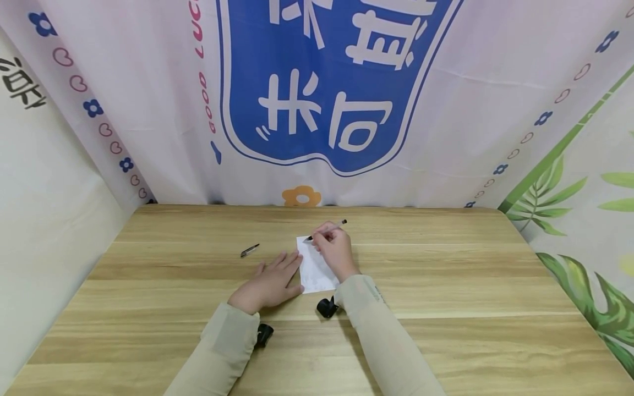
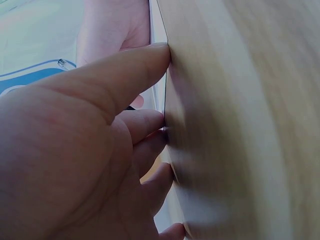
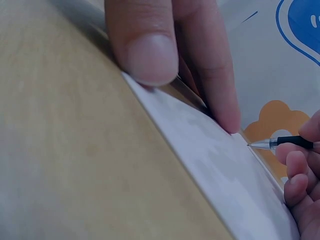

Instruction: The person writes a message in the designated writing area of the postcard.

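Note:
A small white sheet of paper (image 1: 317, 270) lies on the wooden table in the head view. My right hand (image 1: 334, 247) pinches a pen (image 1: 338, 224) near its tip, over the sheet's far left corner. In the right wrist view the pen's silver tip (image 3: 257, 145) and black grip show, with the tip right at the paper's edge. My left hand (image 1: 269, 283) rests spread out, thumb and fingertips on the sheet's left edge. A pen cap (image 1: 250, 250) with a dark clip lies to the left of the paper, beyond the left hand.
Black camera mounts (image 1: 325, 308) sit at both wrists. The table's far edge (image 1: 396, 208) meets a hanging white cloth (image 1: 168, 137) with a blue printed shape. Leaf-patterned cloth (image 1: 584, 297) hangs along the right side.

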The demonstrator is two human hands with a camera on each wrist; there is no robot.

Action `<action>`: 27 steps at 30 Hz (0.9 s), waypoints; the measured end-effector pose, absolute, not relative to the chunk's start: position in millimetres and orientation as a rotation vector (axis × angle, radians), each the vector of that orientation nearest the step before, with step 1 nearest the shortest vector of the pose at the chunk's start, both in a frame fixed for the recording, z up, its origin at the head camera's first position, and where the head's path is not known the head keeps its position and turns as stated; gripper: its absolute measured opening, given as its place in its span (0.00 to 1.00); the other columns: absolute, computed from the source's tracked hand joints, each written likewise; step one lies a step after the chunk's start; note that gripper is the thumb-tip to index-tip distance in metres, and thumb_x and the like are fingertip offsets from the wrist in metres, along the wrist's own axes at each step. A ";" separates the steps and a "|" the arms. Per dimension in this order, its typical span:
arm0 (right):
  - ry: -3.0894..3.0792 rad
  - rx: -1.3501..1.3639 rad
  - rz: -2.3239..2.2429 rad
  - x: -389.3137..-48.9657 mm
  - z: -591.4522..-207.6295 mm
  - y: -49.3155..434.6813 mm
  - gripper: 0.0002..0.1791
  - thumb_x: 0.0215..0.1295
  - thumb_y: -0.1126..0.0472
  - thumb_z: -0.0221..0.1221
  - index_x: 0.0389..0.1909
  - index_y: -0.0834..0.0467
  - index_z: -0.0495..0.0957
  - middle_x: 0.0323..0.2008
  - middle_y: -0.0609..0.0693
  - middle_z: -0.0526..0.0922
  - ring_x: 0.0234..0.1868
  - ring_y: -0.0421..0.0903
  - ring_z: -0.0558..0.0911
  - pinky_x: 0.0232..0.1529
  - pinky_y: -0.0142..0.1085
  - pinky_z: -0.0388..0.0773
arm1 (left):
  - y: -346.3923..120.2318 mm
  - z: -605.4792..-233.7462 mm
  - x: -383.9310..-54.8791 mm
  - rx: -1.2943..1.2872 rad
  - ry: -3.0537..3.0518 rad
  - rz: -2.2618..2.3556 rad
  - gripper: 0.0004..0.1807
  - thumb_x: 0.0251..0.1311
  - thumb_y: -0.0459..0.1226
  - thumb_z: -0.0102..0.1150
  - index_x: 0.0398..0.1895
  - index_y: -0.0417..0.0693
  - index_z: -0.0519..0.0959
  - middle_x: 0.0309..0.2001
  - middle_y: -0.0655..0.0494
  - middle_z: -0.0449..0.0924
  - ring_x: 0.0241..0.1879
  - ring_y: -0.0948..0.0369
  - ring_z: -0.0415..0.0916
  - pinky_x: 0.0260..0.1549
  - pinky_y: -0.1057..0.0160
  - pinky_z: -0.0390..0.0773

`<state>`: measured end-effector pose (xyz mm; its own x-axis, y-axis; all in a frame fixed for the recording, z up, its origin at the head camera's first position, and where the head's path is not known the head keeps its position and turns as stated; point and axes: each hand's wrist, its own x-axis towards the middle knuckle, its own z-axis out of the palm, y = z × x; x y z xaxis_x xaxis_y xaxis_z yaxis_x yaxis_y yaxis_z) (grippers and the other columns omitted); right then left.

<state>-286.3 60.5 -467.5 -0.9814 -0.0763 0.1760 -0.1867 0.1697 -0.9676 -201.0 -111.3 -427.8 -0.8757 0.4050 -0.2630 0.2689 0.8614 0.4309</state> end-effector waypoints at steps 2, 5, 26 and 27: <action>-2.320 0.268 1.957 -288.7 -471.8 60.8 0.05 0.70 0.69 0.59 0.35 0.66 0.82 0.28 0.57 0.83 0.25 0.42 0.76 0.24 0.27 0.71 | -111.4 -427.7 -200.8 0.502 2.688 0.551 0.38 0.75 0.47 0.54 0.80 0.42 0.54 0.81 0.47 0.46 0.79 0.43 0.40 0.69 0.27 0.42; -2.299 0.285 1.961 -289.1 -473.6 61.2 0.05 0.69 0.68 0.59 0.34 0.64 0.82 0.26 0.53 0.82 0.24 0.41 0.76 0.24 0.27 0.72 | -111.7 -427.9 -200.8 0.501 2.688 0.553 0.38 0.75 0.47 0.54 0.80 0.42 0.54 0.81 0.47 0.46 0.79 0.43 0.40 0.69 0.27 0.42; -2.305 0.326 1.952 -288.8 -475.4 61.7 0.06 0.70 0.67 0.60 0.33 0.62 0.82 0.27 0.55 0.82 0.24 0.43 0.76 0.24 0.28 0.72 | -112.5 -431.2 -201.7 0.510 2.700 0.533 0.39 0.75 0.48 0.53 0.81 0.43 0.53 0.81 0.48 0.47 0.80 0.44 0.40 0.69 0.27 0.43; -2.303 0.328 1.953 -288.9 -475.4 61.7 0.05 0.70 0.67 0.60 0.33 0.62 0.82 0.26 0.54 0.82 0.24 0.43 0.76 0.24 0.28 0.73 | -112.6 -431.4 -201.9 0.509 2.701 0.529 0.39 0.75 0.48 0.53 0.81 0.43 0.53 0.81 0.48 0.46 0.80 0.44 0.40 0.69 0.27 0.43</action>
